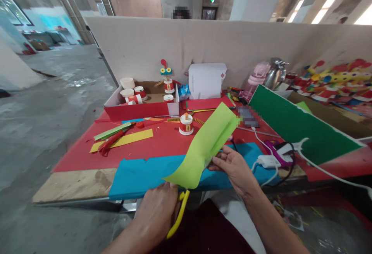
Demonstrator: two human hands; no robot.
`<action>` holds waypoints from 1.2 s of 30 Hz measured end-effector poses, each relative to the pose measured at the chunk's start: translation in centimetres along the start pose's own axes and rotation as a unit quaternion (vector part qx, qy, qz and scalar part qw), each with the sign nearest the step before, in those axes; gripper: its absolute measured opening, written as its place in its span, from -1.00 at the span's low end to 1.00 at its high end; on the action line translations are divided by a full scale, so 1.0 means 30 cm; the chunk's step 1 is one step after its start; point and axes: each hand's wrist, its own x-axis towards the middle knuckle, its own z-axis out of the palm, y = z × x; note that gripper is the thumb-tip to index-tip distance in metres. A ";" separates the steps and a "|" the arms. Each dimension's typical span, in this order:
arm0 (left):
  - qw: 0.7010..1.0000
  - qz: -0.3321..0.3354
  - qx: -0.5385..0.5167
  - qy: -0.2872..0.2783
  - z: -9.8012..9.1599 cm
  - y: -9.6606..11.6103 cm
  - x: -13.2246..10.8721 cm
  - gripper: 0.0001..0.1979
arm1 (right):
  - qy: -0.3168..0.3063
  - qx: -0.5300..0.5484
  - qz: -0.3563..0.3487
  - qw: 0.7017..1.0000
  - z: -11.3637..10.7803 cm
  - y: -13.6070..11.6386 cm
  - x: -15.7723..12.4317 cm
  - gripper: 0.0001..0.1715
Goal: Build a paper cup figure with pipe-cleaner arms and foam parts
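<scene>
A sheet of light green paper is held up over the near part of the table, curled at its lower left end. My right hand pinches its right edge between thumb and fingers. At its lower end, my left hand is closed on yellow-handled scissors; the blades are mostly hidden by the paper. Behind the sheet stands a red and white paper cup with spring-like folded paper arms. Blue paper lies under the hands along the table's front edge.
Red-handled scissors lie across a yellow strip on the left. Farther back, an open box holds cups. A green-sided box, power strip and cables are on the right. A head shows beyond the partition.
</scene>
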 end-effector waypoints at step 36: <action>0.994 0.014 -0.044 0.100 -0.165 0.024 0.149 -0.69 | -0.071 -0.048 -0.106 0.991 0.007 -0.258 0.202 -0.52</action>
